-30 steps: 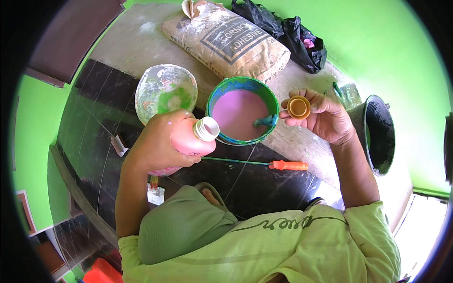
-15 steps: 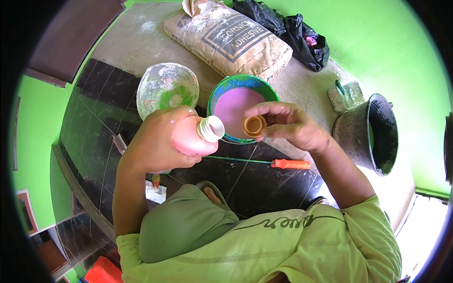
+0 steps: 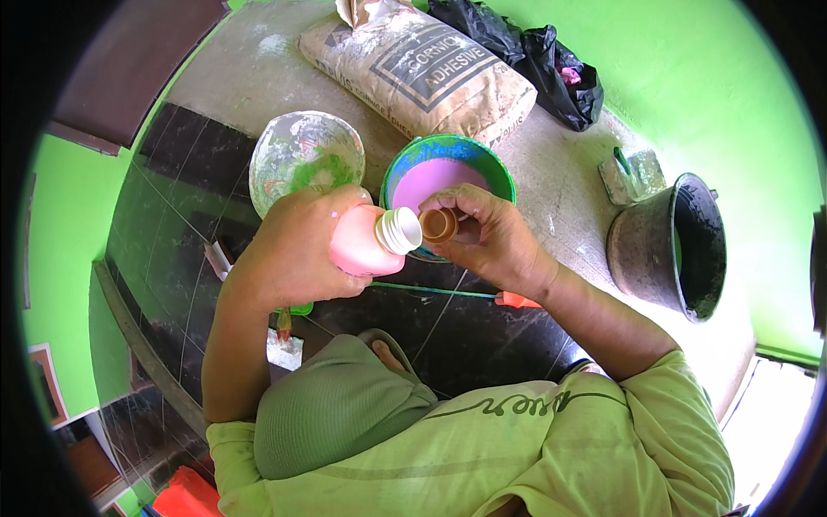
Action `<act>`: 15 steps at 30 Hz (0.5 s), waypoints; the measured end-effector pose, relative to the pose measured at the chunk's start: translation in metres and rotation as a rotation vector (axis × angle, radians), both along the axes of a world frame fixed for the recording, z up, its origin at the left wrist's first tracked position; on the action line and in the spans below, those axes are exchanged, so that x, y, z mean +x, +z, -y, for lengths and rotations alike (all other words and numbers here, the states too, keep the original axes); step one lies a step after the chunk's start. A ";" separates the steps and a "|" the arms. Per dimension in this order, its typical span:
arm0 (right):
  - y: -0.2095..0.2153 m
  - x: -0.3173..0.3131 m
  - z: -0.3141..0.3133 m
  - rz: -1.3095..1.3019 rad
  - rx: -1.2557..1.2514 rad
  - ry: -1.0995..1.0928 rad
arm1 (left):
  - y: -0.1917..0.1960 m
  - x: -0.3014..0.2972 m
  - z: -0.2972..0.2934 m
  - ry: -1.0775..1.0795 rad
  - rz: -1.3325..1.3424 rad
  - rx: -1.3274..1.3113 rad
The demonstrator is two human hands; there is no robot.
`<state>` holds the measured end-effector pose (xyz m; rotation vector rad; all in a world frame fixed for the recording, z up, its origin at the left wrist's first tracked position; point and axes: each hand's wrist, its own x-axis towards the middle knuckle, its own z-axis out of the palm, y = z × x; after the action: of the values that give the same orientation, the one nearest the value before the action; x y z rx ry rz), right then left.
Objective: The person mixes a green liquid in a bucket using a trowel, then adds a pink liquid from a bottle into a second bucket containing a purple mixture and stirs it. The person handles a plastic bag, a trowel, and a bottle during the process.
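My left hand (image 3: pixel 297 246) is wrapped round a pink plastic bottle (image 3: pixel 357 246), tilted with its white threaded neck toward the right. Between the thumb and fingers of my right hand (image 3: pixel 487 237) is a small orange-brown bottle cap (image 3: pixel 438 225), its hollow side facing the neck. Cap and neck are very close; I cannot tell whether they touch. Beneath both hands stands a green-rimmed bucket (image 3: pixel 506 177) holding pinkish-purple liquid (image 3: pixel 435 181). A pale bowl (image 3: pixel 276 142) smeared with green sits behind my left hand.
A large paper sack (image 3: pixel 431 69) lies at the back beside black plastic bags (image 3: pixel 551 77). To the right are a dark bucket (image 3: pixel 655 246) on its side and a clear square container (image 3: pixel 633 175). An orange-handled rod (image 3: pixel 517 300) lies on the dark tiles.
My right hand has moved left with the cap, up to the bottle's neck. The bottle has shifted slightly right and tipped further toward the cap.
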<state>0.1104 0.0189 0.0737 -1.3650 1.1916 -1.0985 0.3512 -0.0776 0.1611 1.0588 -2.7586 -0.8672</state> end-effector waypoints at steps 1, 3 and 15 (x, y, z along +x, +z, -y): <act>-0.001 0.001 0.000 -0.009 -0.014 -0.010 | 0.000 -0.001 0.000 0.001 0.007 -0.002; -0.003 0.002 -0.002 -0.026 -0.042 -0.030 | 0.002 -0.002 0.000 0.001 0.020 -0.005; -0.011 0.012 -0.004 0.009 -0.085 -0.046 | 0.005 -0.005 -0.002 -0.009 0.069 -0.038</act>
<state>0.1227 0.0224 0.0625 -1.4013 1.1867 -1.1983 0.3464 -0.0760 0.1660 1.0907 -2.8265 -0.7899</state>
